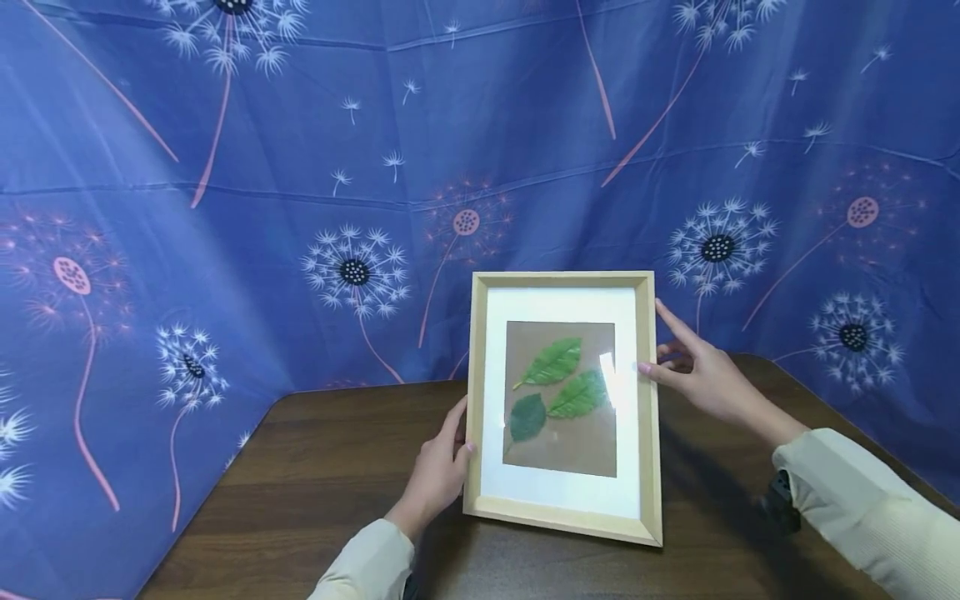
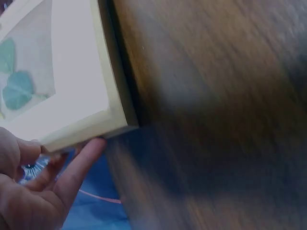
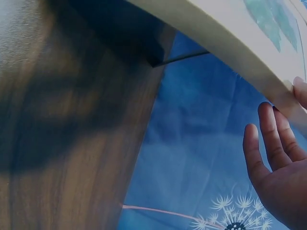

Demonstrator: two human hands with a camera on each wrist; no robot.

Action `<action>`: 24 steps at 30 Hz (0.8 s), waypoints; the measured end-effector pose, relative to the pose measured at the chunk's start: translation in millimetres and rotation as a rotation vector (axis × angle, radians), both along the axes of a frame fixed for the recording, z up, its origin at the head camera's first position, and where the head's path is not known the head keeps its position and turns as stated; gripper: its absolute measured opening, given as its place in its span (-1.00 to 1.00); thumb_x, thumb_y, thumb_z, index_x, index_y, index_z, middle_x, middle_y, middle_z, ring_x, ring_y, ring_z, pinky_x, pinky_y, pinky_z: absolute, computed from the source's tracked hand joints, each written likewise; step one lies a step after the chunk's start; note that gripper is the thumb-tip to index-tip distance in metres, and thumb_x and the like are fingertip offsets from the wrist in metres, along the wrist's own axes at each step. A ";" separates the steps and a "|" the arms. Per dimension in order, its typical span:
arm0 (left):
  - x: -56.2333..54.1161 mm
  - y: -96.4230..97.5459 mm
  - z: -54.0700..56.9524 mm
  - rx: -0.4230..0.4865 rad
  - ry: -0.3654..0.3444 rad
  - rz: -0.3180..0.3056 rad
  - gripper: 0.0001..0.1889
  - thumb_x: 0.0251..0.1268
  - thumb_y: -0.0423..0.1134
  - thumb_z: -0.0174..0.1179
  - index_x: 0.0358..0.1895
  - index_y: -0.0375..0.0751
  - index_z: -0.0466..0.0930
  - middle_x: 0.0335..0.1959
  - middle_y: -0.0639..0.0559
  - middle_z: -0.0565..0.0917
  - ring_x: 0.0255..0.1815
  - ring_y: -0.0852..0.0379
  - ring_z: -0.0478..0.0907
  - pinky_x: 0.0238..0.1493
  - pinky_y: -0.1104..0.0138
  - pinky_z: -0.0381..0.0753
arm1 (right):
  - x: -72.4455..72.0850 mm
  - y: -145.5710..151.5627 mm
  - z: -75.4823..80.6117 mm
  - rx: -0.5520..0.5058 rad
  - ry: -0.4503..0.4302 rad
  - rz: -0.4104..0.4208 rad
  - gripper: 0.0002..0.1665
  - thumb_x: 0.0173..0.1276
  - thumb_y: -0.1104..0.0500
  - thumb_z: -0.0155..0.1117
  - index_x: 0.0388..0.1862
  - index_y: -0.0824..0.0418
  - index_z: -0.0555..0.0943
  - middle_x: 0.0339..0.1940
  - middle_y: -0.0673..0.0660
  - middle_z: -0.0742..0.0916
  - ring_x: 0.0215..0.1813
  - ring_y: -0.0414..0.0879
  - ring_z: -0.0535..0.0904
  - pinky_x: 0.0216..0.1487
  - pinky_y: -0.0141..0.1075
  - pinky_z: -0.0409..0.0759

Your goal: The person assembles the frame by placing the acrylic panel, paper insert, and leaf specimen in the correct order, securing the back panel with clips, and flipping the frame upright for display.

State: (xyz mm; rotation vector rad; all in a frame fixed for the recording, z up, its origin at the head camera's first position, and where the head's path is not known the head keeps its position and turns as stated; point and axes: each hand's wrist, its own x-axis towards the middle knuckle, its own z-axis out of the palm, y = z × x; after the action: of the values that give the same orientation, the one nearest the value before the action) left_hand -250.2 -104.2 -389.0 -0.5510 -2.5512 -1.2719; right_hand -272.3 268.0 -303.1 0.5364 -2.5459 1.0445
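Note:
A light wooden picture frame (image 1: 648, 433) stands upright on the table, leaning slightly back, its glazed front facing me. Behind the glass, a white mat (image 1: 558, 303) surrounds three green leaves, including a bright upper leaf (image 1: 553, 362) and a darker lower leaf (image 1: 528, 417). My left hand (image 1: 435, 475) holds the frame's left edge low down, thumb at the front. Higher on the right edge, my right hand (image 1: 708, 375) grips with its thumb on the front and its index finger along the side. A thin dark prop (image 3: 180, 59) shows behind the frame in the right wrist view.
The dark brown wooden table (image 1: 322, 467) spreads out under the frame. Blue cloth (image 1: 525, 108) printed with dandelions hangs behind it and along both sides. A dark wrist device (image 1: 782, 502) sits at the right sleeve.

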 end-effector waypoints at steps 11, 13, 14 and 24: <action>4.1 14.2 -2.0 -0.101 0.004 0.146 -0.27 0.45 -0.49 0.11 0.59 -0.22 0.01 -0.19 -0.35 0.70 -0.27 -0.19 0.70 -0.33 -0.06 0.67 | -22.0 -10.4 4.6 0.016 -0.063 -0.032 0.07 0.53 -0.03 0.26 0.70 -0.14 -0.25 0.31 0.56 0.51 0.19 0.44 0.57 0.10 0.29 0.57; 5.0 15.7 -2.4 -0.119 0.002 0.160 -0.26 0.45 -0.49 0.11 0.60 -0.23 -0.02 -0.27 -0.33 0.70 -0.36 -0.17 0.69 -0.40 -0.04 0.65 | -24.9 -12.2 4.2 0.010 -0.065 -0.034 0.05 0.55 -0.02 0.24 0.70 -0.14 -0.25 0.34 0.57 0.48 0.20 0.46 0.55 0.09 0.29 0.58; 5.4 16.5 -2.7 -0.127 0.000 0.165 -0.26 0.45 -0.49 0.10 0.60 -0.24 -0.03 -0.29 -0.32 0.70 -0.38 -0.15 0.68 -0.42 -0.03 0.63 | -26.0 -13.2 3.5 0.003 -0.065 -0.033 0.04 0.55 -0.01 0.23 0.70 -0.14 -0.24 0.35 0.58 0.47 0.21 0.47 0.55 0.08 0.28 0.59; 8.4 20.4 -6.0 -0.090 -0.002 0.177 -0.27 0.49 -0.48 0.01 0.62 -0.24 -0.11 -0.07 -0.41 0.68 -0.32 -0.20 0.68 -0.37 -0.06 0.63 | -12.9 -24.5 -22.1 -0.058 -0.122 -0.026 -0.04 0.62 0.05 0.12 0.71 -0.01 -0.24 0.25 0.64 0.51 0.12 0.45 0.61 -0.23 -0.01 0.77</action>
State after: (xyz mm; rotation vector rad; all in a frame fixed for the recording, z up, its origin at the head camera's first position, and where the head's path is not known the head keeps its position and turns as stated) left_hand -241.8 -83.7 -395.0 -0.3320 -2.6022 -1.1027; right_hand -285.2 243.5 -325.2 0.4345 -2.6106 1.1714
